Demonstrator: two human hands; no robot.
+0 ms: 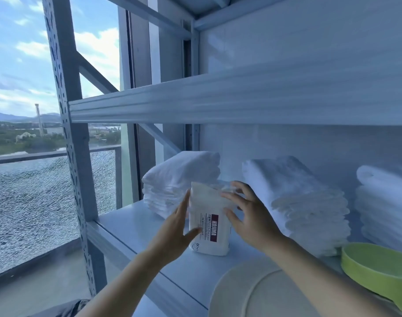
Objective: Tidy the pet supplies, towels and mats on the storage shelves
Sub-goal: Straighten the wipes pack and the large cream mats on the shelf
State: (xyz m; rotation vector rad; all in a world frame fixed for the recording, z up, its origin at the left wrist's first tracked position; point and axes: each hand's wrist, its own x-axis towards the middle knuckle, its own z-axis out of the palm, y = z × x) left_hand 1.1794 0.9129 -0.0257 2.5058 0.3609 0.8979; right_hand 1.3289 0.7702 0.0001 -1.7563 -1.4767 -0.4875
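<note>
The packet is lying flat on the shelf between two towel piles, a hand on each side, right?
No. The head view shows the packet standing upright, not flat, on the shelf between the left towel pile and middle towel pile, left hand and right hand at its sides.

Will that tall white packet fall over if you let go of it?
Probably tippy: the white packet stands on its narrow end on the shelf, with the left hand and right hand on its sides. Its crinkled top suggests a soft, squashy pack, likely light.
</note>
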